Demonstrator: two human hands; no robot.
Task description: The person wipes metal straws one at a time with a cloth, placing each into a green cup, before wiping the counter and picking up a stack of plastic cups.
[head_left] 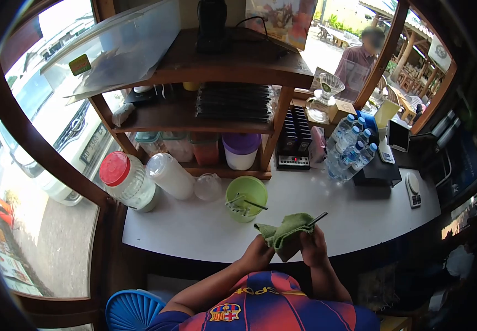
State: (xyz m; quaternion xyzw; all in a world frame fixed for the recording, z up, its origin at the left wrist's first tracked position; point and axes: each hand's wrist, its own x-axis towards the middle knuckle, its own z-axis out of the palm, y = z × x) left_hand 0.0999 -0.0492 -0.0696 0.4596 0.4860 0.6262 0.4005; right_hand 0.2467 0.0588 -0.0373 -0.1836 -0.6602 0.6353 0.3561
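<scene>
Right, your L hand (pixel 258 255) is curled, fingers part-closed on the lower L side of the green cloth (pixel 289 229); your R hand (pixel 313 248) is closed round its R side, w/ a thin dark rod (pixel 318 219) poking out up top. Cloth's over the front edge of the white counter (pixel 194 239), just R of the lime tub (pixel 237 193) w/ sticks in it. Writing: your shirt (pixel 299 311) shows partial yellow letters, approx "SPO", plus a club crest (pixel 225 313). Plate (pixel 93 148) on the parked car only part-legible. Green sticker (pixel 79 64) on the clear sheet & labels on the water bottles (pixel 350 151) too small/blurred to read.
</scene>
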